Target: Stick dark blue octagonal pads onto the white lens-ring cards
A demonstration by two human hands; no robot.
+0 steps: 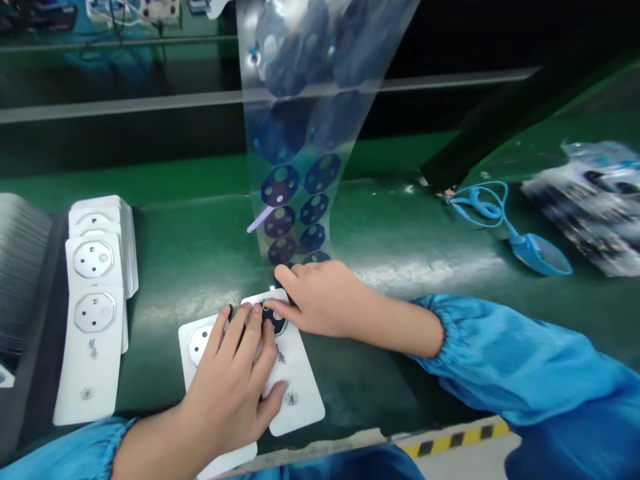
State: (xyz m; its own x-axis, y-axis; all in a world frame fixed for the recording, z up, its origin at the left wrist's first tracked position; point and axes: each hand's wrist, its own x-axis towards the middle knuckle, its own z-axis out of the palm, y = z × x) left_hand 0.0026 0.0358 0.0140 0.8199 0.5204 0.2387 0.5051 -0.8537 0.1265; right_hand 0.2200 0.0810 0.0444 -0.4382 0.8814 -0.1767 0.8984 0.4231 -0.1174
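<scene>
My left hand (235, 380) lies flat, fingers spread, on two white plastic panels (295, 393) near the front edge of the green bench. My right hand (320, 300) reaches in from the right and presses a dark round sticker (274, 321) onto the round opening of the right panel with its fingers bent. Just behind the right hand, a clear film strip (300, 133) carrying several dark round stickers hangs down from above and meets the bench.
A stack of white panels (95, 293) lies at the left beside a grey ribbed tray (20, 267). A blue wrist strap with a coiled cord (505, 227) and a plastic bag of parts (595, 200) sit at the right. A yellow-black striped edge (460, 440) runs along the front.
</scene>
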